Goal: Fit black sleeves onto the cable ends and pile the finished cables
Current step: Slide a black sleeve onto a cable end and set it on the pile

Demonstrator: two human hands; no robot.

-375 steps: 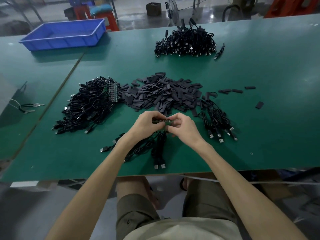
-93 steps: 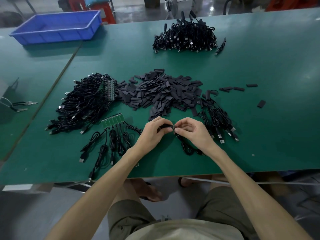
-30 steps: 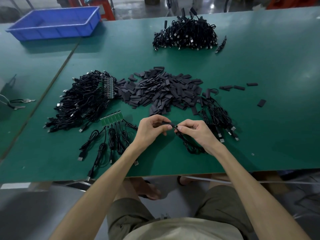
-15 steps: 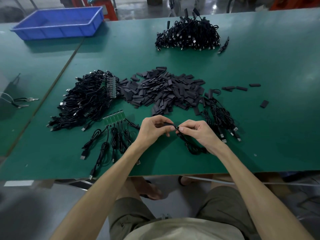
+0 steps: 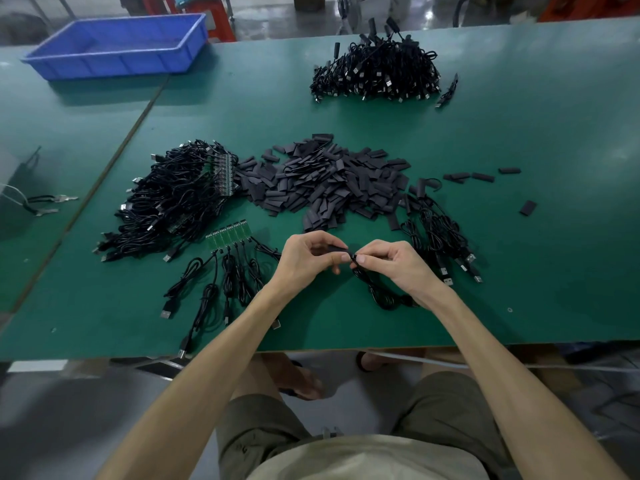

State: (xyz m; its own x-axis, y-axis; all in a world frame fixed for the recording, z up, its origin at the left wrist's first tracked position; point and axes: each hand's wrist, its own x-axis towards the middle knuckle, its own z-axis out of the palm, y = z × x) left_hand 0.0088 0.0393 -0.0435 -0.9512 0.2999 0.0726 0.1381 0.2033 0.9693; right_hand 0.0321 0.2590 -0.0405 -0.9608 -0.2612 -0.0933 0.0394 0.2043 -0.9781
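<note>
The left hand (image 5: 304,258) pinches a soft, light sleeve (image 5: 337,250); the right hand (image 5: 391,259) pinches the limp cable (image 5: 375,289) best near its end.

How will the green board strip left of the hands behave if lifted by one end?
The green board strip looks thin and flat, so probably light and fairly stiff. It seems segmented, so it might break apart at the joins. Its attached cables lie in loose coils, so they would likely dangle and snag each other.
</note>
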